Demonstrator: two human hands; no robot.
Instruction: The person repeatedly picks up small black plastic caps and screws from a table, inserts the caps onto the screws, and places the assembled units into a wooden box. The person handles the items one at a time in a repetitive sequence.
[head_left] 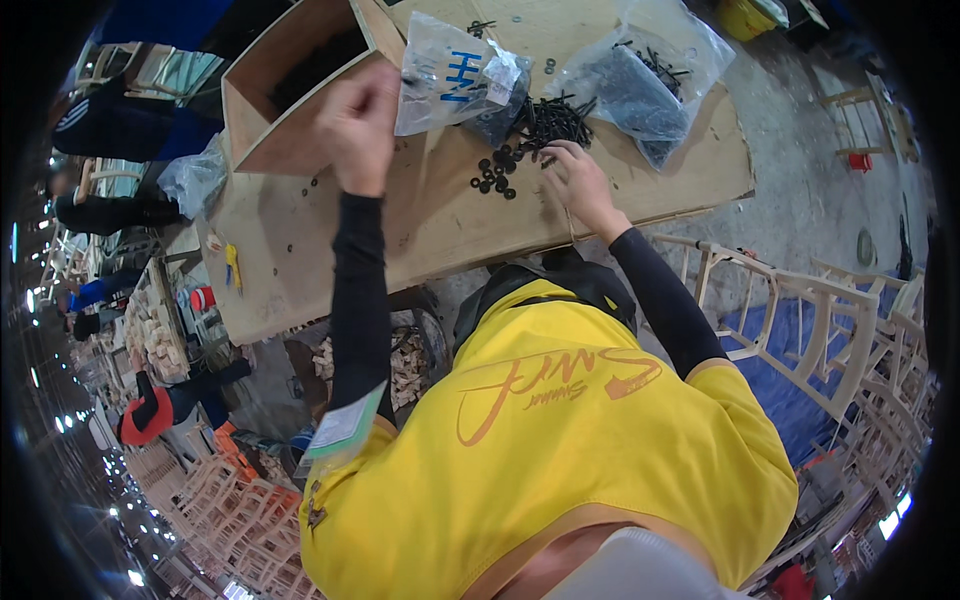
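My left hand [360,128] is raised in front of the open wooden box [285,140]. Its fingers are closed, slightly blurred, and whatever they hold is hidden. Dark contents lie in shadow inside the box. On the board-topped table, my right hand [583,186] reaches to the near edge of a heap of black bolts [560,122], its bent fingers apart from the thumb. Beside that heap lie several black washers [497,172]. A clear plastic bag with blue print [440,85] sits between the box and the bolts.
Another clear bag [640,110] with dark hardware lies at the right of the tabletop [440,215]. A yellow-handled tool [232,265] is near the left end. Wooden chair frames [780,320] stand at right. Another person in red [150,415] is far left.
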